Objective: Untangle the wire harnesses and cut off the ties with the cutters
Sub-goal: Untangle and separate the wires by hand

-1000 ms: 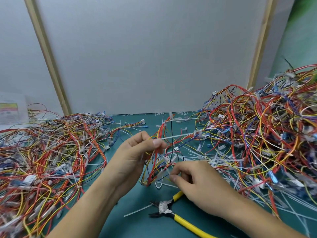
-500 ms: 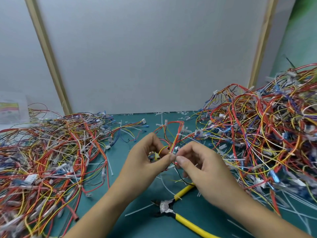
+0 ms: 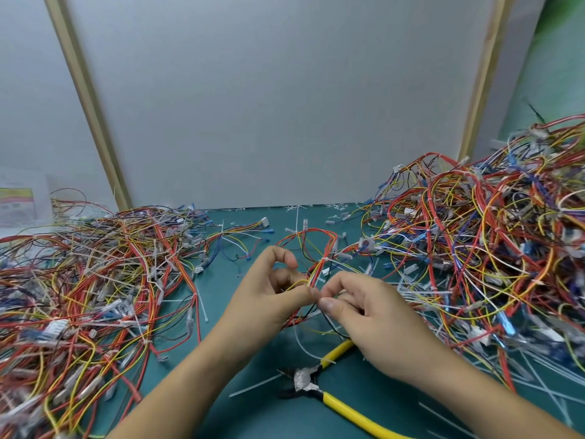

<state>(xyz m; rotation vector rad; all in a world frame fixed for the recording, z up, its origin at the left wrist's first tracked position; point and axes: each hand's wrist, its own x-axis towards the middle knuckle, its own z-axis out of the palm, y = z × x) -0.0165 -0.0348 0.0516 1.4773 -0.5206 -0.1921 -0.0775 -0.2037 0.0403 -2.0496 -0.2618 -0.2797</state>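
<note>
We see the wire harness (image 3: 319, 245), a small bundle of red, yellow and black leads, held up over the middle of the green table (image 3: 221, 359). The left hand (image 3: 272, 299) pinches it between thumb and curled fingers. Just beside, the right hand (image 3: 373, 315) pinches the same strands, thumb to forefinger. A white tie (image 3: 326, 259) wraps the bundle above the pinch. Below the palms we cannot follow the leads. The cutters (image 3: 311, 383) lie on the table near the right wrist, with one yellow handle partly hidden under that hand and the other cut off at the lower edge. A left pile (image 3: 79, 280) and a right pile (image 3: 490, 248) of tangled harnesses run out of view.
</note>
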